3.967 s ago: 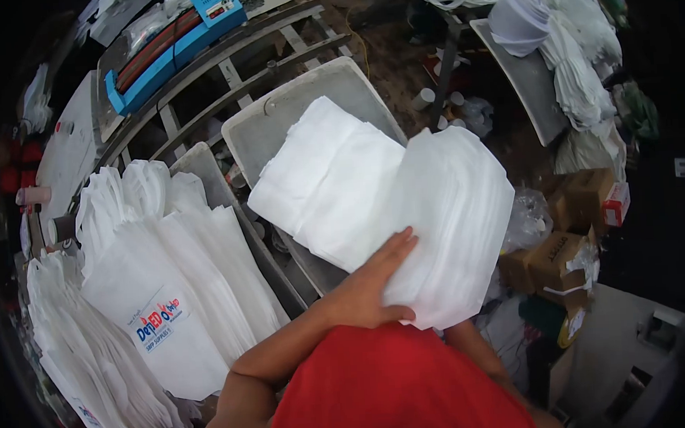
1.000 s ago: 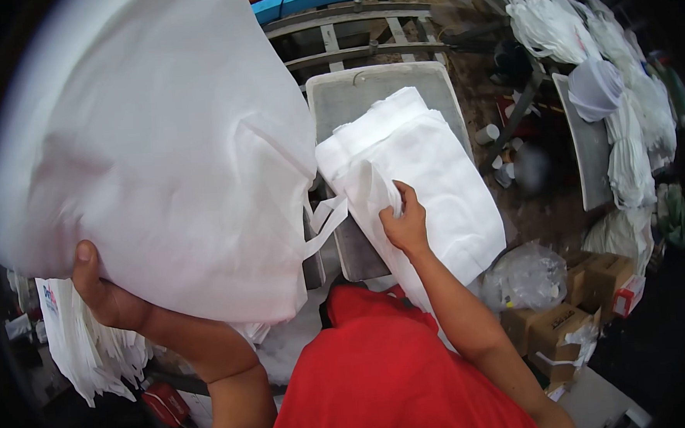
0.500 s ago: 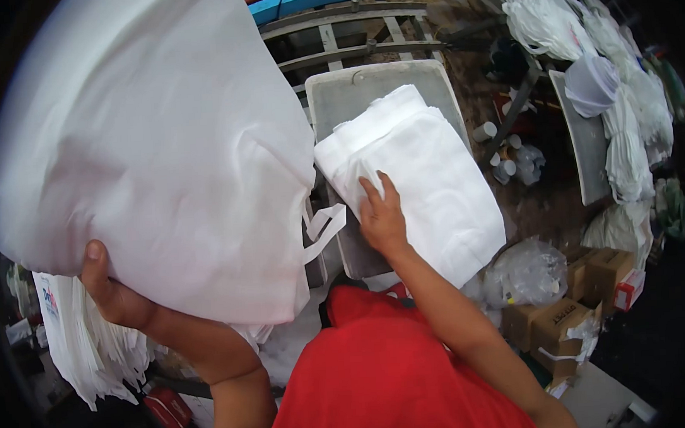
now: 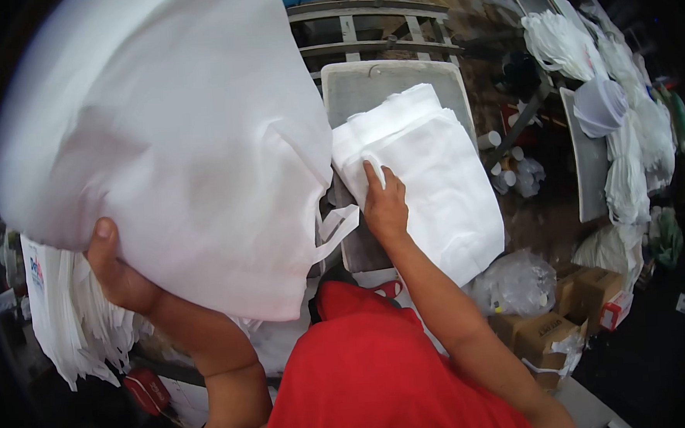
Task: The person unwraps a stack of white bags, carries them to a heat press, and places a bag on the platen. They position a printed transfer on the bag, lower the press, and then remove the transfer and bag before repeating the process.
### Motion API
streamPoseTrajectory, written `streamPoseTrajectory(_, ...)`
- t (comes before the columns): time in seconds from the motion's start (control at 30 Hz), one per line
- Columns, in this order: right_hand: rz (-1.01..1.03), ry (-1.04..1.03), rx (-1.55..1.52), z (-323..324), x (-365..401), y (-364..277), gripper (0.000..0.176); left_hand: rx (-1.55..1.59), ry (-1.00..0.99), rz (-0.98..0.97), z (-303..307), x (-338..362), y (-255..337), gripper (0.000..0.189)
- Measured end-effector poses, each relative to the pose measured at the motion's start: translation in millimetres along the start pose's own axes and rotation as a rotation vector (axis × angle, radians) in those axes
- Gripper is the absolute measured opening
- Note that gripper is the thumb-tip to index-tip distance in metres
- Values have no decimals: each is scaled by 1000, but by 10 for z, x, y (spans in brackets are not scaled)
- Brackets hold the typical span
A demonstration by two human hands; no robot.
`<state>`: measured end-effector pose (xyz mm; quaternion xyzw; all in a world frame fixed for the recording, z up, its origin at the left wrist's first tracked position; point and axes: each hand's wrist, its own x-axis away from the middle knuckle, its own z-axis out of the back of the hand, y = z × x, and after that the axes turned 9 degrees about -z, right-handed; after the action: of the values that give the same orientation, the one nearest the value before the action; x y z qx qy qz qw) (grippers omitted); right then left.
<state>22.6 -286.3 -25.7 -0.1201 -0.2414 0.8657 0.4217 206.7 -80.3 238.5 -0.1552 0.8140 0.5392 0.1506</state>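
A large white fabric bag (image 4: 200,159) with a thin loop handle (image 4: 337,231) fills the left of the head view. My left hand (image 4: 121,276) grips its lower left edge, thumb in front and the other fingers hidden behind the cloth. To the right lies a stack of white fabric bags (image 4: 442,185) on a grey board (image 4: 393,73). My right hand (image 4: 386,208) rests on the left part of this stack, its visible fingers stretched and slightly apart. Its thumb is hard to make out.
Bundles of white bags (image 4: 73,321) hang at lower left; more white bundles (image 4: 558,44) lie at upper right. Cardboard boxes (image 4: 542,335) and a clear plastic bag (image 4: 516,282) stand at lower right. A metal frame (image 4: 371,12) is behind the board.
The view has shifted slightly, so the board and stack appear further right. My right fingers have flattened onto the stack, where a raised fold showed before. My left hand keeps its hold.
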Motion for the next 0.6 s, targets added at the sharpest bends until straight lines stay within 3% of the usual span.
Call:
streamPoseTrajectory(0.1, 42, 44, 72, -51, 18, -125, 75, 21, -120, 35, 85, 5, -9, 59)
streamPoseTrajectory(0.17, -43, -26, -22, -34, -18, -55, 74, 54, -192, 42, 67, 25, 25, 59)
streamPoseTrajectory(0.37, 6, -2, -179, 95, -5, 120, 90, 76, -158, 91, 58, 153, 192, 63)
streamPoseTrajectory(0.43, -113, -36, -459, 199, 12, 186, 96, 81, -156, 86, 69, 194, 229, 62)
streamPoseTrajectory(0.47, -229, -115, -752, 224, 5, 296, 96, 47, -172, 89, 96, 202, 239, 60)
streamPoseTrajectory(0.57, -236, -203, -857, 53, -82, 745, 93, 16, -218, 75, 122, 242, 246, 57)
streamPoseTrajectory(0.6, -306, -243, -863, 193, -74, 698, 84, 12, -243, 54, 105, 259, 247, 55)
